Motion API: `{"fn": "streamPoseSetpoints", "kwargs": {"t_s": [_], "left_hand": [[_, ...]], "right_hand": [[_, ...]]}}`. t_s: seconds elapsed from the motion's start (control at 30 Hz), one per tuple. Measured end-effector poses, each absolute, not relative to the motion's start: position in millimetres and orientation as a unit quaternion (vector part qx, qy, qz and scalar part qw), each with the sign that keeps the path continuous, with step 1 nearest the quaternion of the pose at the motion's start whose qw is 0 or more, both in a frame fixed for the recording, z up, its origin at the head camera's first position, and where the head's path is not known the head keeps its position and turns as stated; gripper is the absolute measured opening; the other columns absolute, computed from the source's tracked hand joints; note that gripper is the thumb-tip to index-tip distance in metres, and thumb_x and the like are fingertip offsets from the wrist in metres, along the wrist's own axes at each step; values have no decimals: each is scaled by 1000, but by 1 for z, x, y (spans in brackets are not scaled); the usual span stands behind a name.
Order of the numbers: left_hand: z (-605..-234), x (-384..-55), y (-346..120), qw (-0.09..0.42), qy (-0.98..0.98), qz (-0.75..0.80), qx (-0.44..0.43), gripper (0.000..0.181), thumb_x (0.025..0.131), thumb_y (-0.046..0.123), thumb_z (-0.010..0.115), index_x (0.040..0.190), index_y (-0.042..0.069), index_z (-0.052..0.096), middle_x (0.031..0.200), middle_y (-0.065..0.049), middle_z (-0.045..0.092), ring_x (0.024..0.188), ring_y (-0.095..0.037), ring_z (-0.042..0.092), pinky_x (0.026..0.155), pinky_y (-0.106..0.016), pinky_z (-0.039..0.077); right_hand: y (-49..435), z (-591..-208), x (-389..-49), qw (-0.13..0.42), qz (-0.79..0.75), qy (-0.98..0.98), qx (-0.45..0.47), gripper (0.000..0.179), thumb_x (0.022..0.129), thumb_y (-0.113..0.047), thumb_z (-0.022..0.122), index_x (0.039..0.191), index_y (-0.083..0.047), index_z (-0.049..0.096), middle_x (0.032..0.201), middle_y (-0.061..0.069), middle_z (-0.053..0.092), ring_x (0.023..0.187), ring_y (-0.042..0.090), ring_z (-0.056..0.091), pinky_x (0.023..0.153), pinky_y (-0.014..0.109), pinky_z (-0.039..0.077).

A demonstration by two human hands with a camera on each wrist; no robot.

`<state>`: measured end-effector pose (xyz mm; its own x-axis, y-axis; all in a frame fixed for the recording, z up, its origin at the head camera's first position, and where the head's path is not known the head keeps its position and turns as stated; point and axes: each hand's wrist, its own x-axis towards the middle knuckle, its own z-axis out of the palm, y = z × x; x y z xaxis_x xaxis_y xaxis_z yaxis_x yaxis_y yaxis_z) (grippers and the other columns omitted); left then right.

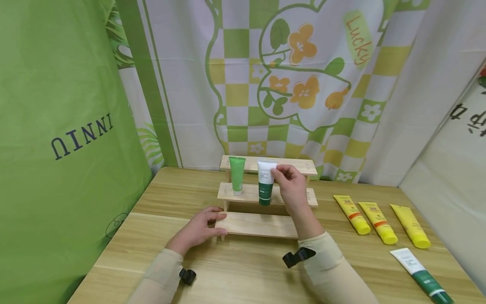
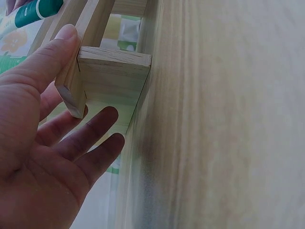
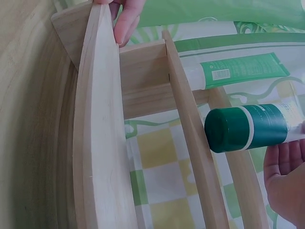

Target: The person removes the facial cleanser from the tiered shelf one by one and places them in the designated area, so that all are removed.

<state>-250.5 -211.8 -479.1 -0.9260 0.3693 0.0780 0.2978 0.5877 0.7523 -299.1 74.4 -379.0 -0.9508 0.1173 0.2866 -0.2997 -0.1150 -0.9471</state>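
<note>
Between the thumb and fingers of my right hand (image 1: 292, 188) is the white upper end of a white and dark green squeeze tube (image 1: 265, 192), held upright with its cap (image 3: 224, 130) down. The cap is at the middle step of a three-tier wooden display rack (image 1: 258, 223); I cannot tell whether it touches. A light green tube (image 1: 237, 173) stands on that step, to the left. My left hand (image 1: 201, 228) grips the left end of the lowest step, its thumb (image 2: 66, 36) on the plank's edge and the other fingers around the end.
On the table's right side lie several tubes: yellow ones (image 1: 353, 214) (image 1: 379, 223) (image 1: 411, 226) and another white and green tube (image 1: 421, 274) nearer the front. A patterned curtain (image 1: 243, 84) hangs behind the rack, and a green cloth (image 1: 68, 190) borders the left side.
</note>
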Motion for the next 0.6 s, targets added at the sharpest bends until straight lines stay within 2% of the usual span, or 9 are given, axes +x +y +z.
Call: {"fn": "streamPoseSetpoints", "kwargs": {"t_s": [0.6], "left_hand": [[-479,-249,-210,59,888,423,173,67,80,48,78,132,10,63,145,-6,46,128,-29,47,104,-48,39]], "right_hand": [[99,-384,-283,142,756,-636,61,20,94,-7,67,101,9,59,89,6,59,81,15,59,76,27,53]]}}
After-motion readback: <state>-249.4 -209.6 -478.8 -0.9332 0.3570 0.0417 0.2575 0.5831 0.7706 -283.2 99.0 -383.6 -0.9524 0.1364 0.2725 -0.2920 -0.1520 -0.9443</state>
